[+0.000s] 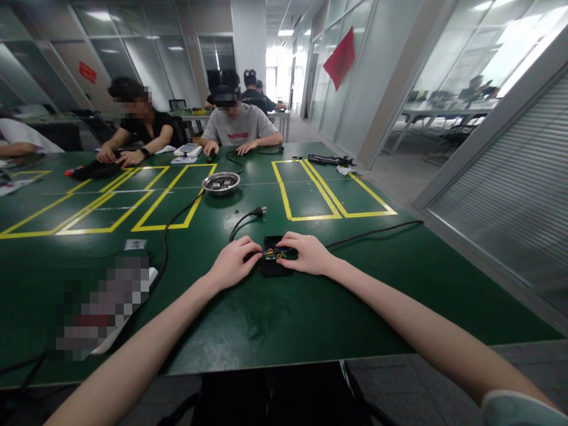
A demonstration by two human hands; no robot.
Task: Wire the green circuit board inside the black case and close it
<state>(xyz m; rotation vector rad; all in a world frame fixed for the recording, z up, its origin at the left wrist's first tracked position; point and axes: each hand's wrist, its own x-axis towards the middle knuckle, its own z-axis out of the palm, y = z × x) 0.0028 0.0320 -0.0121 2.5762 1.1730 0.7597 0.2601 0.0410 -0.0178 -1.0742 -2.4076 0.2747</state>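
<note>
pinching the circuit board (pixel 270 255) at the frame's centre, the left hand (pixel 236 262) and right hand (pixel 305 254) grip opposite ends.

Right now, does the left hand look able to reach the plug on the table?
Probably yes: the plug lies just beyond the left hand, with only its cable near the way, though the fingers are at the circuit board.

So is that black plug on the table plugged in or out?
Out: the power plug lies on the green table with its metal prongs bare.
</note>
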